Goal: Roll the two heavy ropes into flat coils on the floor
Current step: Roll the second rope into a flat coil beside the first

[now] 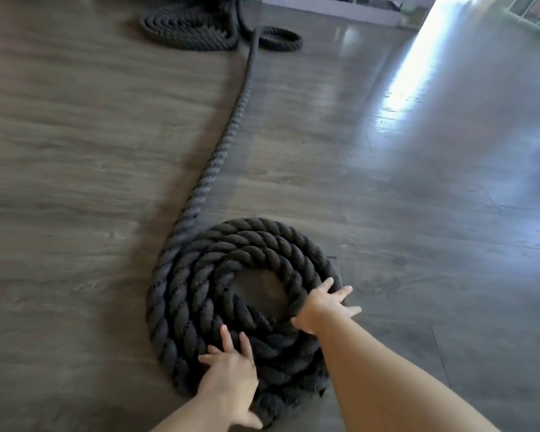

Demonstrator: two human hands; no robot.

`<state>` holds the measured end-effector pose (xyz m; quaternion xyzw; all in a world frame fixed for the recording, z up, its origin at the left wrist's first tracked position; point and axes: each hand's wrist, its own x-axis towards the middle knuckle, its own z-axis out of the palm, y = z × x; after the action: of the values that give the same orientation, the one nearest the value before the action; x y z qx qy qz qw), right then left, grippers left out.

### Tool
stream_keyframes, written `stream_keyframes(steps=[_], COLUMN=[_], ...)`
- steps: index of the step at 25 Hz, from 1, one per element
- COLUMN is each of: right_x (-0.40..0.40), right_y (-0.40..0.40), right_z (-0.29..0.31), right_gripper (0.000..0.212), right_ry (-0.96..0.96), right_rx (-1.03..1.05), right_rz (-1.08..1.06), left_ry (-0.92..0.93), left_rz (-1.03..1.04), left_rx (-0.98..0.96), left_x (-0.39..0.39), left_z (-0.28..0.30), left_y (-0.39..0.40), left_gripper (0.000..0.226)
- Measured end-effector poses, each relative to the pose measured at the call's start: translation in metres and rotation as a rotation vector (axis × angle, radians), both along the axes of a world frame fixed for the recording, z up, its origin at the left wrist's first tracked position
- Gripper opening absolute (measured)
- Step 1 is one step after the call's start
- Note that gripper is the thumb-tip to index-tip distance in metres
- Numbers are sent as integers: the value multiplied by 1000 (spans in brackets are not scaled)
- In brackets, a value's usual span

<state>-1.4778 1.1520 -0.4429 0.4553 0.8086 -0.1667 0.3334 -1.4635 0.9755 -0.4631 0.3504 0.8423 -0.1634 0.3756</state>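
Note:
A thick black twisted rope lies in a flat coil (231, 294) of about three turns on the wood floor, right in front of me. Its free length (228, 129) runs straight away from the coil's left side toward the back. My left hand (231, 372) presses flat on the coil's near edge, fingers spread. My right hand (323, 304) lies flat on the coil's right rim, fingers spread over the outer turn. A second coil (184, 29) of black rope lies at the far end, with a small loop (279, 39) beside it.
Dark grey wood-look floor (75, 182) all around. Bright light glares on the floor (418, 73) at the right. A pale low base or wall (340, 7) stands at the back, and dark equipment rises above the far coil.

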Motion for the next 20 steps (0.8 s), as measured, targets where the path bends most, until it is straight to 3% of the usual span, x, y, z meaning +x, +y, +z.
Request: stream_keyframes(steps=[2, 4, 6, 8, 11, 13, 16, 20], right_x=[-33, -48, -58, -67, -83, -93, -109, -149], right_y=[3, 10, 26, 41, 54, 58, 71, 108], right_z=[-5, -17, -28, -28, -22, -20, -18, -15], right_gripper=[116, 135, 145, 141, 132, 130, 128, 117], right_ry=[-26, -15, 23, 67, 91, 80, 49, 35], right_rx=[-69, -94, -86, -85, -107, -113, -128, -98], right_rz=[50, 49, 30, 74, 125, 176, 228, 448], left_ry=[-26, -18, 20, 41, -22, -70, 84, 186], left_rz=[134, 267, 208, 125, 249, 199, 16, -27], left_rx=[-42, -7, 58, 120, 216, 126, -53, -175], left_x=[-12, -27, -47, -69, -95, -108, -129, -193], left_z=[13, 15, 13, 20, 35, 44, 42, 25], left_y=[46, 90, 114, 108, 68, 47, 34, 38], left_gripper=[121, 103, 104, 110, 103, 107, 121, 152])
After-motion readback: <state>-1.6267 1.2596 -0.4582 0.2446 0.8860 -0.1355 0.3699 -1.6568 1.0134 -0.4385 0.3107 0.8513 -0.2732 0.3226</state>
